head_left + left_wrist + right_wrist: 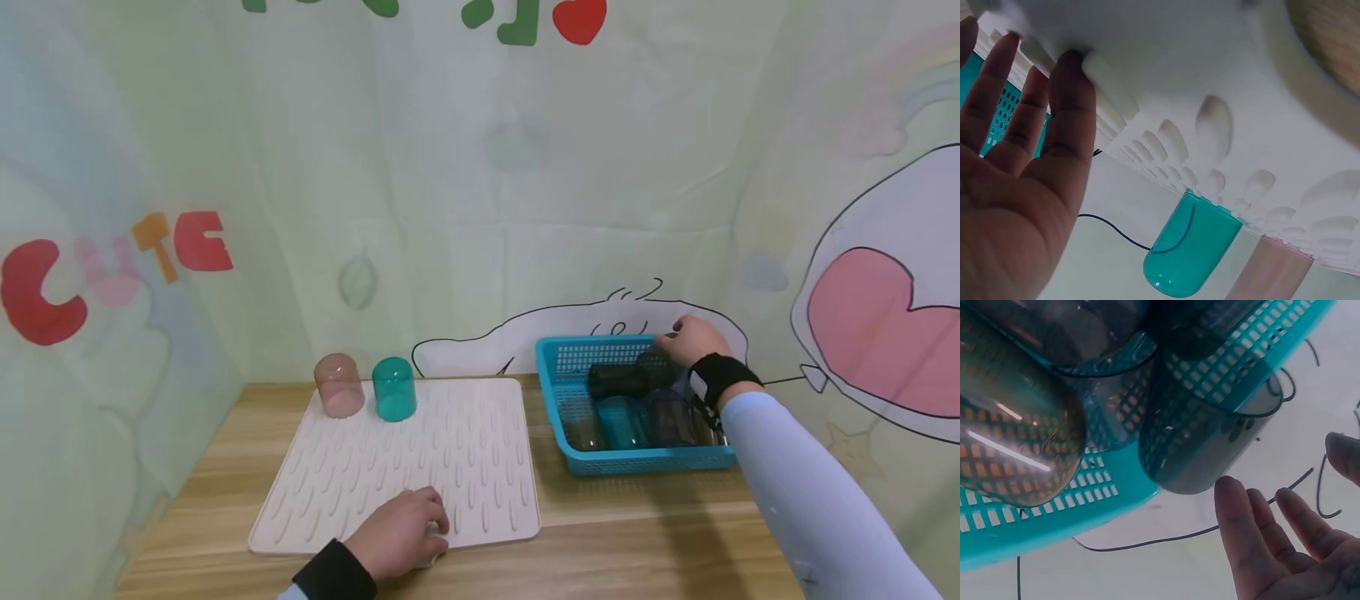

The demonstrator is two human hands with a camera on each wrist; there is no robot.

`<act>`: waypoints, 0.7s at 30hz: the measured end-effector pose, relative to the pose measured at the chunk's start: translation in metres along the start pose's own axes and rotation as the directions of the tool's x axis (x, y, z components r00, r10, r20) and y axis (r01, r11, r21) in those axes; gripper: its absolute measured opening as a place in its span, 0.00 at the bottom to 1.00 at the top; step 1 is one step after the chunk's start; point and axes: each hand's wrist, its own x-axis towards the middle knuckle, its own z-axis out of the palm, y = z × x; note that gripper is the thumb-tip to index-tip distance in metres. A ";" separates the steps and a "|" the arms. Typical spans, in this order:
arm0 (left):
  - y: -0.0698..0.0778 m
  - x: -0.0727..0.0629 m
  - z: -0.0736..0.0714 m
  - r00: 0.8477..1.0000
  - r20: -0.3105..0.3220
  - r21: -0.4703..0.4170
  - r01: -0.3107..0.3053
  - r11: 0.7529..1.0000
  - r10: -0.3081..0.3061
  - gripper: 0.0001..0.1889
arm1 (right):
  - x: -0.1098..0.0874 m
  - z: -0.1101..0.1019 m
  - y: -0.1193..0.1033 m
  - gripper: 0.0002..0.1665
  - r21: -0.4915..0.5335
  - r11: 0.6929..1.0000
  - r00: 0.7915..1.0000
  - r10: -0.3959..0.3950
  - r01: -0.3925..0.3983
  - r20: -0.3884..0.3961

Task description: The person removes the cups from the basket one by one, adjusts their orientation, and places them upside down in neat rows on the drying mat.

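Observation:
My right hand (693, 342) reaches over the far right part of a blue plastic basket (645, 461). In the right wrist view its fingers (1239, 531) are spread, one fingertip right at the base of a smoky grey see-through cup (1204, 447), the thumb apart. Several tinted cups lie in the basket, among them an amber one (1016, 419). My left hand (401, 533) rests at the front edge of a white ridged drying mat (480, 467), fingers loosely bent, fingertips at its surface. Upside down at the mat's back left stand a pink cup (340, 387) and a teal cup (394, 390).
The mat and basket sit side by side on a wood-grain table (622, 517). A printed cloth backdrop (450, 208) rises right behind them and along the left side. The basket's raised rim surrounds the cups.

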 end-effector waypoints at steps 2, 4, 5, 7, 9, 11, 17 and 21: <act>0.001 -0.001 0.000 1.000 0.002 0.000 0.000 1.000 0.000 0.05 | 0.000 -0.001 0.002 0.36 -0.005 1.000 1.000 0.011 -0.011 0.006; 0.001 -0.001 0.000 1.000 0.005 -0.002 0.000 1.000 0.000 0.05 | 0.000 -0.001 0.003 0.38 -0.014 1.000 1.000 0.017 -0.016 0.014; 0.001 -0.002 0.000 1.000 0.006 -0.006 0.000 1.000 0.000 0.05 | 0.000 -0.001 0.003 0.38 -0.018 1.000 1.000 0.021 -0.021 0.019; 0.002 -0.003 -0.001 1.000 0.009 -0.010 -0.003 1.000 0.003 0.05 | 0.000 -0.001 0.004 0.40 -0.032 0.999 0.999 0.031 -0.030 0.029; 0.002 -0.004 -0.001 1.000 0.011 -0.015 -0.005 1.000 0.005 0.05 | 0.000 0.000 0.005 0.43 -0.038 0.998 0.998 0.048 -0.046 0.048; 0.003 -0.005 0.000 1.000 0.012 -0.019 -0.008 1.000 0.008 0.05 | 0.001 0.001 0.006 0.45 -0.045 0.997 0.995 0.071 -0.068 0.072; 0.004 -0.005 0.001 1.000 0.020 -0.016 -0.006 1.000 0.006 0.05 | -0.005 -0.004 0.001 0.50 -0.054 0.990 0.981 0.140 -0.134 0.134; 0.005 -0.006 0.002 1.000 0.025 -0.016 -0.001 1.000 0.001 0.05 | -0.009 -0.008 -0.003 0.51 -0.035 0.986 0.972 0.166 -0.162 0.167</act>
